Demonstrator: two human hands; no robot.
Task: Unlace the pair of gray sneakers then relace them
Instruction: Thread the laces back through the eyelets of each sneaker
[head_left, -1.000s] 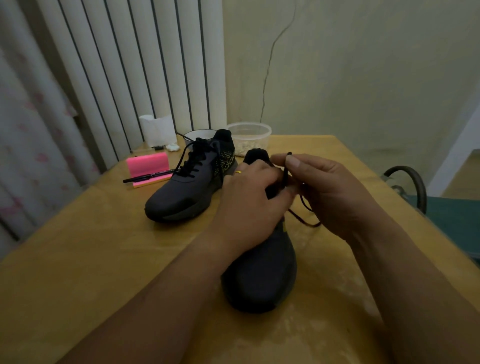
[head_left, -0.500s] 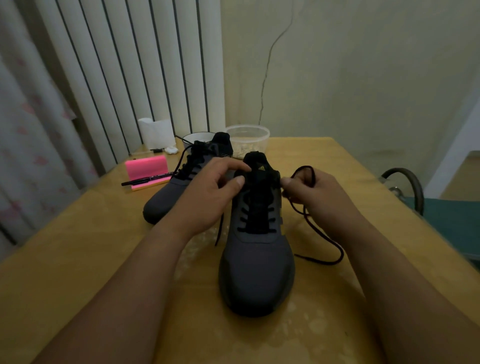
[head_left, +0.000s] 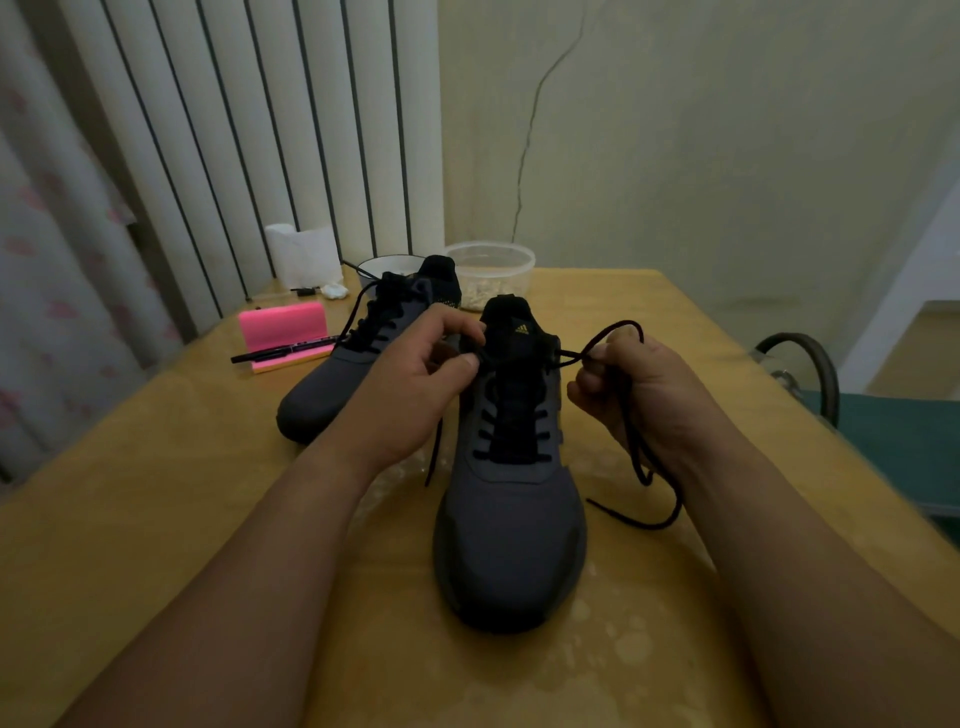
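The hands have parted over the near sneaker. The left hand now pinches the lace beside the tongue. The right hand has drawn it taut, and a loop stands above its grip.

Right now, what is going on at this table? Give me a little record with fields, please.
near sneaker: gray, toe toward the camera, lower eyelets laced
black lace: loose at the top, one end trailing on the table at the right
left hand: pinches the lace at the sneaker's top left side
right hand: fingers curled round a loop of the lace
far sneaker: behind on the left, laced
behind: pink block with a black pen, clear container
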